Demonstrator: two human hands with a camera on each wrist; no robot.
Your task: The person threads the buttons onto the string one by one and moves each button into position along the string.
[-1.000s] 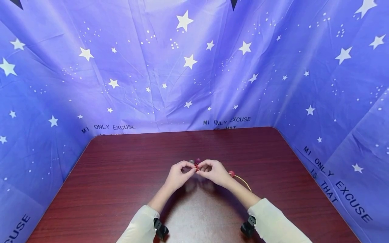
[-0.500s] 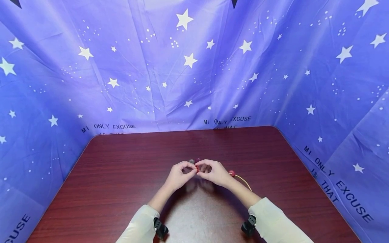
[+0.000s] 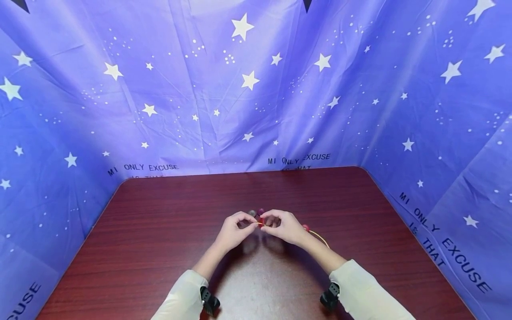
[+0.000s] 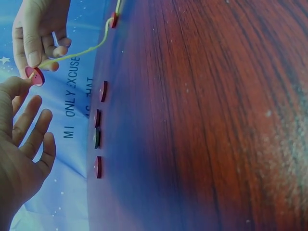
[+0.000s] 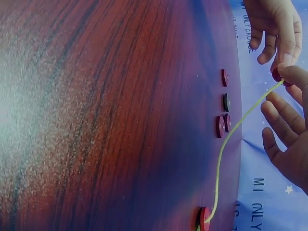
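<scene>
Above the table, my right hand pinches a red button by its edge between thumb and fingertip. A short piece of yellow string sticks out through the button, and my left hand pinches that tip. On the other side, the string runs past the right hand's fingers down to another red button, which rests on the table with the string at it. Both hands' other fingers are loosely bent, close to each other.
On the dark red wooden table lie several loose buttons, among them a dark green button and a red button. A blue curtain with white stars surrounds the table's back and sides.
A light piece of string now shows between the fingertips at the left of the red button. The right hand has shifted slightly right with the button, opening a small gap between the hands.
</scene>
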